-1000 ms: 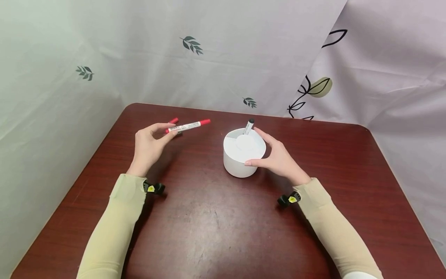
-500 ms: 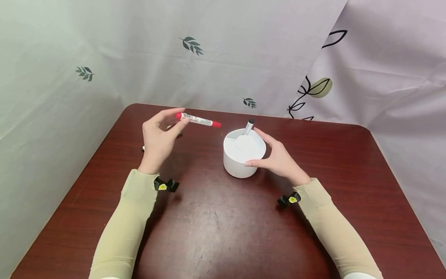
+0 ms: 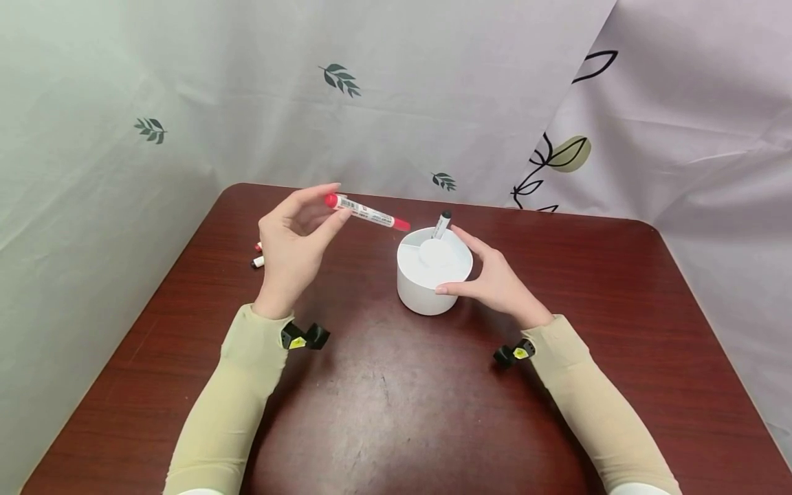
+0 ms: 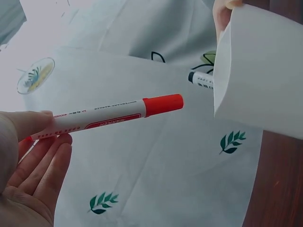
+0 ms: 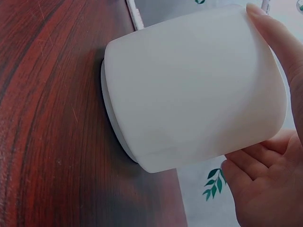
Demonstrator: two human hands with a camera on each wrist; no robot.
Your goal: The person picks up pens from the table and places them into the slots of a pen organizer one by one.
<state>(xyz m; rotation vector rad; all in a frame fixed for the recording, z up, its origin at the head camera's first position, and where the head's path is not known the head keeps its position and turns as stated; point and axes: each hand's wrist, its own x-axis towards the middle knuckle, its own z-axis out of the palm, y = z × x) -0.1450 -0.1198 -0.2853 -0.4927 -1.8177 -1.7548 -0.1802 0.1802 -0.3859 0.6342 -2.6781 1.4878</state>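
Between thumb and fingers, my left hand (image 3: pixel 293 240) pinches a red whiteboard marker (image 3: pixel 370 214) by one end. Its red cap (image 4: pixel 163 104) points at the white round pen holder (image 3: pixel 427 292), close to the rim and apart from it in the left wrist view. My right hand (image 3: pixel 495 282) grips the holder's right side, thumb in front and fingers behind; the right wrist view shows the holder's wall (image 5: pixel 189 94) near. A black-capped marker (image 3: pixel 441 225) stands tilted inside the holder, its lower part hidden.
On the dark red table (image 3: pixel 383 412), a black-tipped marker (image 3: pixel 257 262) and a red-tipped item (image 3: pixel 258 246) lie left of my left hand, partly hidden by it. A pale leaf-print curtain (image 3: pixel 383 124) hangs behind the table.
My left hand has moved right with the red marker, whose far end has swung downward toward the holder's rim. The right hand and the holder have stayed in place.
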